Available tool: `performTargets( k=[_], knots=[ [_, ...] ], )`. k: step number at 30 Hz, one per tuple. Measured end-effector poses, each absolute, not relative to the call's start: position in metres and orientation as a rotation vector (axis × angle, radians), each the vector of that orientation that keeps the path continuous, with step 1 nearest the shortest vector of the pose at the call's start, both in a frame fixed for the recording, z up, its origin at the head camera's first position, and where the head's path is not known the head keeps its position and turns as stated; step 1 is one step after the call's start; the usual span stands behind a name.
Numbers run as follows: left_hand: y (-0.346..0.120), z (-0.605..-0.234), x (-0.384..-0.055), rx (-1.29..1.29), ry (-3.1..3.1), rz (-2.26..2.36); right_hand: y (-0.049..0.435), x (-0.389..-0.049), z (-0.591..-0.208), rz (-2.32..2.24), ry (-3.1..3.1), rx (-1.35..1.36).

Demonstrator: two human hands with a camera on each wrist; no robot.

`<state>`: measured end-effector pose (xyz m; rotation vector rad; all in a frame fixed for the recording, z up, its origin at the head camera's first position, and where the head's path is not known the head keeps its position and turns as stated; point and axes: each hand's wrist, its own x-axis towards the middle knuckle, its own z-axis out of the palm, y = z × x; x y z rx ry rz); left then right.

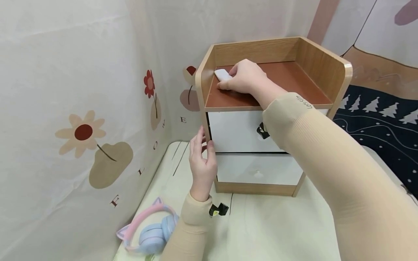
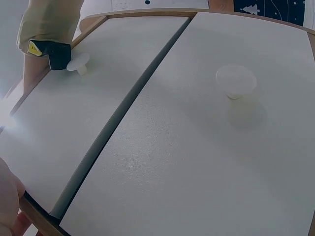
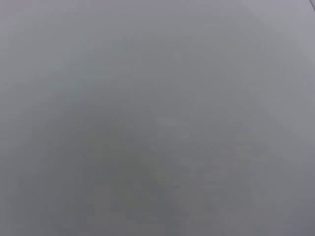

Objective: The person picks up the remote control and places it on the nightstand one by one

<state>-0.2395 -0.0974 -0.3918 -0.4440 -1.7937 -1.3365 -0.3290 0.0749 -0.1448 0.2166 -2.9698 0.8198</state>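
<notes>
My right hand [image 1: 245,78] grips a small flat white object [image 1: 223,75] with rounded corners on the brown top of a wooden cabinet [image 1: 274,188], near its left wall; the palm side is hidden. My left hand [image 1: 203,163] rests against the cabinet's left side panel with its fingers extended upward and the thumb near the front edge. In the left wrist view, part of that hand [image 2: 7,201] shows at the panel's edge [image 2: 39,216]. Two white drawers, an upper drawer [image 1: 235,130] and a lower drawer [image 1: 238,165], face me.
Pink and blue cat-ear headphones [image 1: 153,235] lie left of my left forearm on the pale bedding [image 1: 261,224]. Flower-printed fabric [image 1: 107,72] hangs at the left and behind. Each drawer has a small round knob [image 2: 236,81]. The right wrist view is a blurred grey surface [image 3: 157,118].
</notes>
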Motion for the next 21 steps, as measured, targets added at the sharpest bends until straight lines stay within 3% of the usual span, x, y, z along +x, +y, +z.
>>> performTargets(
  k=[21],
  knots=[
    [-0.1024,-0.3948,-0.2392,-0.443,-1.782,-1.308,0.0721,-0.3263,-0.1470,0.793,-2.998,0.234]
  ],
)
